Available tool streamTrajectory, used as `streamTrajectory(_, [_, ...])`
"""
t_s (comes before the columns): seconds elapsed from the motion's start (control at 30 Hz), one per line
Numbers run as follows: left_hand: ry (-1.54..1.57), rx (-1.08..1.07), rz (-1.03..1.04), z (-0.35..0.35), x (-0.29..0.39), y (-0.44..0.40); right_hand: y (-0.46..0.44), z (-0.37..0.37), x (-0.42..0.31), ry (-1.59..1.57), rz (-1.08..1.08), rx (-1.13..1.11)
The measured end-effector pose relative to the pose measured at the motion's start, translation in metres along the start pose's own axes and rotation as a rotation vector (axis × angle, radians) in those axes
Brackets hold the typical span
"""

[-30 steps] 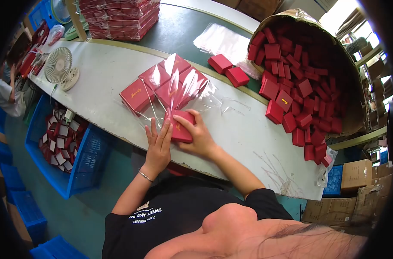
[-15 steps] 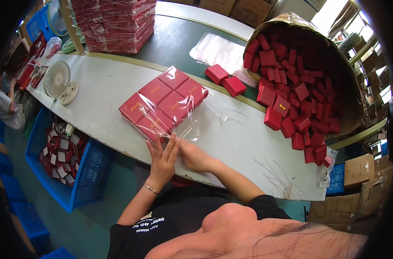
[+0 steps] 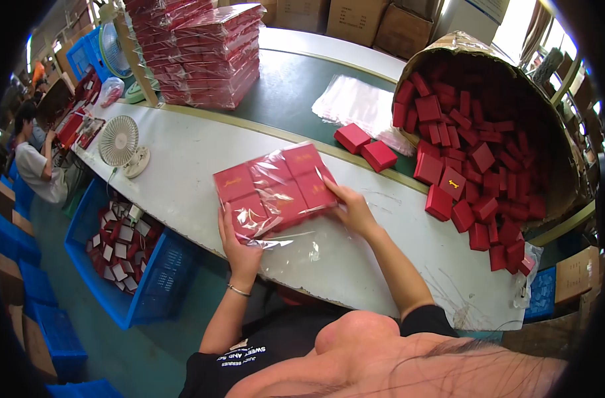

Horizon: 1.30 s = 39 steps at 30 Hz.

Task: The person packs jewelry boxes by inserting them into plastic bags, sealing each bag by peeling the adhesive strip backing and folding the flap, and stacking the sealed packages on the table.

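A pack of several red jewelry boxes [image 3: 276, 194] in clear plastic film has gold lettering on its lids. My left hand [image 3: 240, 251] grips its near left corner, thumb along the side. On the right edge, my right hand [image 3: 353, 207] is closed around the pack, with some fingers hidden beneath it. Loose film [image 3: 282, 243] hangs off the near side. Two loose red boxes [image 3: 353, 138] lie beyond the pack, beside a stack of clear plastic bags [image 3: 355, 103].
A large carton [image 3: 560, 192] on its side spills many red boxes [image 3: 485, 159] onto the table [image 3: 408, 278]. Wrapped packs [image 3: 206, 60] are stacked at the back left. A small fan [image 3: 120, 142] stands near the left edge, above a blue crate [image 3: 163, 278] of boxes. Another person [image 3: 33, 162] sits far left.
My hands have moved from the film at the near edge to the pack's left and right sides. The pack has turned slightly and appears tilted or lifted. The whole view has shifted too.
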State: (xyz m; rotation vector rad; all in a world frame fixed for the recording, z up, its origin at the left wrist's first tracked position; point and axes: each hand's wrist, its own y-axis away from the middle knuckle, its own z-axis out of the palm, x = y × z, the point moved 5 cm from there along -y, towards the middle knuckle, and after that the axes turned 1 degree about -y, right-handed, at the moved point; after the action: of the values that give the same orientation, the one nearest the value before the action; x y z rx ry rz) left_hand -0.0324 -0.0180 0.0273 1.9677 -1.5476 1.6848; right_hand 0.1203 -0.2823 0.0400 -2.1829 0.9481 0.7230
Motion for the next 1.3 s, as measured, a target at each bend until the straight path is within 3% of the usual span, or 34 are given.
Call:
streamTrajectory(0.17, [0.036,-0.179,0.209,0.032,0.014,0.013,0.115,-0.039,-0.027,0.079,0.202,0.308])
streamTrajectory(0.27, [0.193,-0.264,0.17,0.063,0.038,0.017,0.152,-0.065,-0.026,0.106,0.284,0.429])
streamTrajectory(0.37, [0.205,-0.325,0.194,0.084,0.052,0.015,0.17,-0.077,-0.012,0.212,0.312,0.491])
streamTrajectory(0.5, [0.251,-0.271,0.105,0.096,0.054,0.016,0.164,-0.071,-0.012,0.318,0.406,0.353])
streamTrajectory(0.63, [0.048,-0.264,0.048,0.057,0.057,0.008,0.138,-0.063,-0.105,0.67,0.11,0.448])
streamTrajectory(0.7, [0.036,-0.592,-0.26,0.03,0.022,0.02,0.138,-0.027,-0.119,0.465,-0.058,0.254])
streamTrajectory(0.77, [0.023,-0.677,-0.241,0.01,-0.003,0.036,0.131,0.021,-0.116,0.146,-0.032,0.125])
streamTrajectory(0.97, [0.152,-0.655,-0.391,-0.015,-0.004,0.053,0.077,0.116,-0.094,-0.145,0.152,-0.052])
streamTrajectory(1.1, [0.299,-0.728,-0.49,-0.014,-0.023,0.061,0.072,0.119,-0.095,-0.22,0.257,-0.128])
streamTrajectory(1.23, [0.501,-0.792,-0.626,-0.008,-0.037,0.066,0.08,0.116,-0.101,-0.233,0.217,-0.042])
streamTrajectory(1.3, [0.754,-0.731,-0.873,-0.005,-0.038,0.07,0.082,0.106,-0.112,-0.207,0.193,-0.016])
